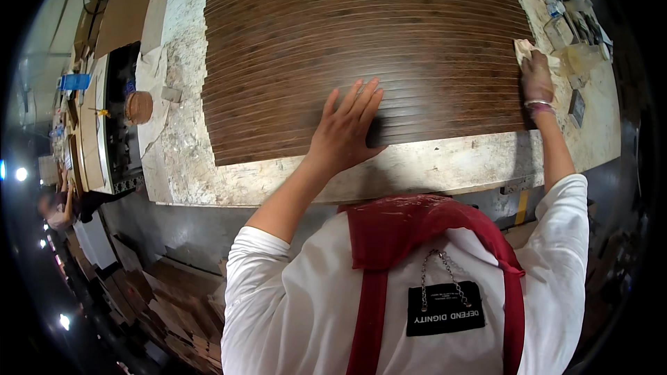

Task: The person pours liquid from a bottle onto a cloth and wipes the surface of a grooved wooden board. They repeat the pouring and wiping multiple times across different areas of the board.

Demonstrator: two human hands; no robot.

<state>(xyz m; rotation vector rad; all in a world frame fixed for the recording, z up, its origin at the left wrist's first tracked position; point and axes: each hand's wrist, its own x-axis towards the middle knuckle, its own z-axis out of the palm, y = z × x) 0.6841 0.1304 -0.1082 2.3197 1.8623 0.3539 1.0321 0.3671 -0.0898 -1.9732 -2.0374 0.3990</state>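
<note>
Dark brown wooden strips [299, 42] lie side by side across the worktable, forming one wide ribbed sheet. My left hand [351, 125] rests flat near the sheet's front edge, its fingers spread and holding nothing. At the right ends of the strips, my right hand [538, 83] is closed on a crumpled pale cloth [526, 48]. Part of the cloth is hidden under the fingers. Bangles circle my right wrist.
The pale, stained worktable [177, 135] shows around the sheet. Along its right side sit a clear plastic bag [582, 60], a small grey block [577, 107] and assorted clutter. A round brown object [139, 107] stands left. Another person [62, 205] is far left.
</note>
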